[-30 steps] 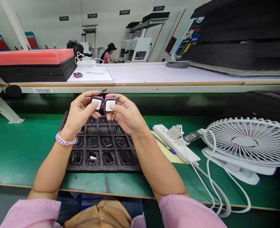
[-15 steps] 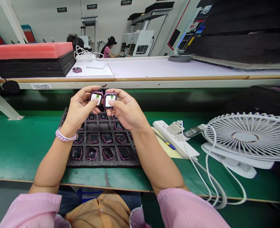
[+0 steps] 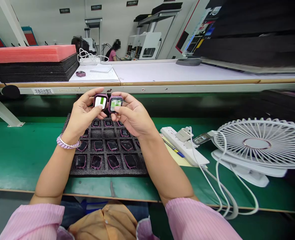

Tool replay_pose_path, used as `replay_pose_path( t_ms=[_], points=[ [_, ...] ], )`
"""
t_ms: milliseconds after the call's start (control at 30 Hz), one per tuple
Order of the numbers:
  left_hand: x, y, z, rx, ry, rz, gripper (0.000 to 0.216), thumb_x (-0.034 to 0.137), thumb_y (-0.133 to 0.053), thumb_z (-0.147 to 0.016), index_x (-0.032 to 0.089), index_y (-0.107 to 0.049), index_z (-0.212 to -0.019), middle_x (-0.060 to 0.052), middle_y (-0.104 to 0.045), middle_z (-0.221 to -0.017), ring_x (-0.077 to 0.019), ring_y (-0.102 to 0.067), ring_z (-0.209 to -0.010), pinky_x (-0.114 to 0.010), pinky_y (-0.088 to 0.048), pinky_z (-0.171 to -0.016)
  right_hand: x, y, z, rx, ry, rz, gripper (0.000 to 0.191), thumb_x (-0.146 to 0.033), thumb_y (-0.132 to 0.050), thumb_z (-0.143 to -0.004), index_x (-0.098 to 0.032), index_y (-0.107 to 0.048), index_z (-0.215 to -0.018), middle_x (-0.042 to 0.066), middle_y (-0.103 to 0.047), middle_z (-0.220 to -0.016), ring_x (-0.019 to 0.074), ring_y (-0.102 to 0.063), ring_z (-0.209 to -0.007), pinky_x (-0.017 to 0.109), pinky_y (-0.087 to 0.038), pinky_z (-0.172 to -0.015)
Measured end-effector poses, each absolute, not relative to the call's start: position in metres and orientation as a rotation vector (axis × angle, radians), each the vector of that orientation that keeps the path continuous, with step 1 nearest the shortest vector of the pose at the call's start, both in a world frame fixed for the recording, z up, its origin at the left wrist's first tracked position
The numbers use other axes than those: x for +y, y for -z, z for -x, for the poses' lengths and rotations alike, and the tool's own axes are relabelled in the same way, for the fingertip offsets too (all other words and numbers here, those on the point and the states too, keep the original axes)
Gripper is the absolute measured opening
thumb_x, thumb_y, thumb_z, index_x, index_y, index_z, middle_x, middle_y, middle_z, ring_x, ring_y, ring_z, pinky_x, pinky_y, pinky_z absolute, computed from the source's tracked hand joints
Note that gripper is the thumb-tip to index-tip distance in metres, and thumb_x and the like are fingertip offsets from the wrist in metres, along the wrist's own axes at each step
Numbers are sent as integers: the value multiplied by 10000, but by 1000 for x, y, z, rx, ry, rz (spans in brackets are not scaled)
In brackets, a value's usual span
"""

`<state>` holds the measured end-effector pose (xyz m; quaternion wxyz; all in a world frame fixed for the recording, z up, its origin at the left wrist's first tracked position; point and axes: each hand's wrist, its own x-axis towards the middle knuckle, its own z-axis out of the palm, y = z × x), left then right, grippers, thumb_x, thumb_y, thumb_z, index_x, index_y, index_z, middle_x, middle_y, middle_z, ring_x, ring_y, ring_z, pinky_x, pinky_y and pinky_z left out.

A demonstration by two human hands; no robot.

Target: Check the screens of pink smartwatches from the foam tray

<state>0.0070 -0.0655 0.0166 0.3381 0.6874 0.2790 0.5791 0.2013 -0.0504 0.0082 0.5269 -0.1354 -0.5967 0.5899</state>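
Note:
My left hand grips a purple-framed smartwatch body, its lit screen showing a white grid with a green stripe. In my right hand is a second smartwatch body, whose screen is largely covered in green squares. Each thumb presses on the screen of its own watch, and the two watches are held side by side. Below them lies a black foam tray with square pockets. Several more purple watch bodies sit in it; the front ones have dark screens, while some at the back are lit.
Right of the tray are a white power strip, a pen on yellow paper and a white fan with loose cables. A shelf above carries foam sheets, a notebook and another watch. A person sits beyond it.
Green has spread over both screens: a longer stripe on the left watch, many squares on the right one. My left thumb has slid slightly down its screen; both hands stay nearly in place.

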Motion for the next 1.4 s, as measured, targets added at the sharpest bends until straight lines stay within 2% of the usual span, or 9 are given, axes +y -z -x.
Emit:
replay_pose_path(
  t_ms=[367,667,800,1000,1067,1167,1267,1400],
  points=[
    [-66,-16,-7,714,-1499,-1768,591,262,-820,-829,296,-627,-1387,-52,-732,-1166,-113,-731,-707,-218,-666,-697,-52,-8,-202,-1428,-1397,340,564,-312,-882,-796,-232,-584,-1267,-7,-677,-958,118,-651,-678,243,-569,-630],
    [-65,-16,-8,722,-1492,-1773,639,290,-868,-796,319,-631,-1389,-61,-709,-1253,-127,-742,-747,-250,-674,-741,-47,-8,-202,-1375,-1435,334,459,-359,-802,-860,-209,-599,-1243,4,-678,-973,101,-640,-628,237,-547,-591],
    [-65,-16,-8,721,-1498,-1797,642,295,-871,-796,324,-631,-1391,-58,-708,-1243,-130,-744,-750,-257,-674,-738,-46,-7,-203,-1383,-1433,313,481,-352,-833,-852,-205,-595,-1244,6,-679,-982,98,-649,-651,227,-555,-605],
    [-68,-17,-10,732,-1494,-1775,609,283,-860,-792,311,-639,-1358,-55,-718,-1220,-130,-742,-736,-245,-667,-711,-49,-7,-202,-1408,-1371,367,577,-450,-914,-815,-218,-586,-1228,-3,-679,-965,91,-614,-617,239,-562,-596],
    [-70,-19,-11,722,-1494,-1756,568,285,-846,-802,297,-642,-1332,-50,-722,-1192,-118,-729,-707,-232,-661,-690,-50,-8,-201,-1397,-1382,357,576,-419,-920,-797,-214,-590,-1223,-8,-686,-937,92,-616,-610,232,-556,-594],
    [-71,-20,-12,745,-1517,-1741,447,334,-821,-849,266,-657,-1260,-32,-727,-1047,-97,-680,-620,-209,-631,-612,-51,-10,-201,-1388,-1418,349,535,-370,-894,-790,-207,-608,-1211,-12,-697,-916,100,-631,-603,227,-548,-583],
    [-70,-20,-11,786,-1550,-1724,376,428,-819,-882,251,-672,-1180,-19,-713,-924,-98,-645,-593,-186,-579,-528,-51,-11,-201,-1395,-1446,355,500,-470,-860,-838,-203,-624,-1189,6,-717,-926,113,-644,-596,226,-532,-545],
    [-69,-19,-10,794,-1585,-1734,396,502,-842,-873,250,-680,-1131,-21,-706,-912,-97,-629,-598,-166,-526,-475,-50,-10,-200,-1380,-1442,346,550,-551,-900,-825,-203,-630,-1154,10,-729,-915,102,-638,-582,205,-516,-520]
  ],
)
